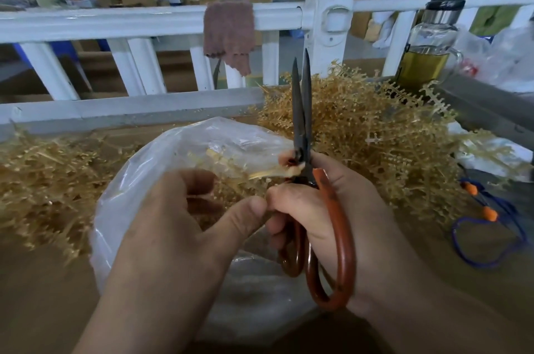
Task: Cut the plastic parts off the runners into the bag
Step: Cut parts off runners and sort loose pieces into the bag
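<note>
– Two hands sit at the bottom centre, both busy. The left hand (173, 226) has its fingers curled over the mouth of the plastic bag (156, 151). It looks to be pinching a pale runner piece (274, 173), and its thumb is stuck out, touching the other hand's fingers.

– and the right hand (326, 209)?

– Fingers are through the red-brown loops of the scissors (302, 122), clamped on the handles. The blades point straight up, nearly together, with just a sliver of gap at the tips. The runner piece's far end is up against the blades near the pivot, over the bag's opening.

– anything in the bag?

– Some tan bits show through the plastic, too blurry to say more. The bag lies on a brown table (43, 290). Mid-frame, a heap of tan runners (43, 180) sits left of the bag, and a bigger heap (361, 122) sits right, behind the scissors. A blue cord (491, 226) with orange beads lies at lower right.

– further back?

– A white railing (115, 21) runs across the upper frame with a pinkish cloth (228, 33) draped over it. A glass bottle (427, 44) of yellowish liquid stands upper right.
</note>
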A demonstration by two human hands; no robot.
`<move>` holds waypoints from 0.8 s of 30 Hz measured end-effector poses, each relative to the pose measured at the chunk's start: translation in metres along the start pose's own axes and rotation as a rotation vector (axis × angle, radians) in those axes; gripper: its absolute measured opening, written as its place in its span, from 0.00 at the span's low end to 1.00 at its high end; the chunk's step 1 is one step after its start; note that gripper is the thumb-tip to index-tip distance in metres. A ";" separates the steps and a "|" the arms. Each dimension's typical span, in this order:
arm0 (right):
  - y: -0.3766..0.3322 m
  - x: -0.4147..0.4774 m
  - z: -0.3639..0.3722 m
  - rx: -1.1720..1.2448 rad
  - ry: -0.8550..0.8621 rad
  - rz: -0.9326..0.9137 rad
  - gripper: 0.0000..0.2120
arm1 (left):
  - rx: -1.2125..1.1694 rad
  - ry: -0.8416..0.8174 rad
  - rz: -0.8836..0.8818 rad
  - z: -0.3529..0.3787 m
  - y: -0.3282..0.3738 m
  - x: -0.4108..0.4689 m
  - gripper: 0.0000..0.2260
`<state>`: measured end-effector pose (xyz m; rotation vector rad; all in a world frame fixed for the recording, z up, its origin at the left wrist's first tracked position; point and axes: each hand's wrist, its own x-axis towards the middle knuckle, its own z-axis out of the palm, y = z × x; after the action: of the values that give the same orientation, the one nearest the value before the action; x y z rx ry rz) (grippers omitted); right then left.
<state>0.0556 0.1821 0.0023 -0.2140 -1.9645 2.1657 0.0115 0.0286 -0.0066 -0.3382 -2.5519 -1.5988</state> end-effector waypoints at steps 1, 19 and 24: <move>0.000 -0.001 0.001 0.020 -0.010 0.019 0.12 | -0.014 -0.007 -0.001 0.000 -0.001 0.000 0.32; 0.011 -0.003 0.008 0.194 -0.117 -0.043 0.14 | -0.977 -0.502 -0.313 0.007 -0.014 0.008 0.18; 0.000 -0.004 0.000 0.049 -0.107 -0.067 0.12 | -0.914 -0.257 -0.267 -0.001 -0.013 0.012 0.14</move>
<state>0.0598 0.1809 0.0024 -0.0246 -1.9413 2.2226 -0.0035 0.0235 -0.0147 -0.2818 -1.8774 -2.9235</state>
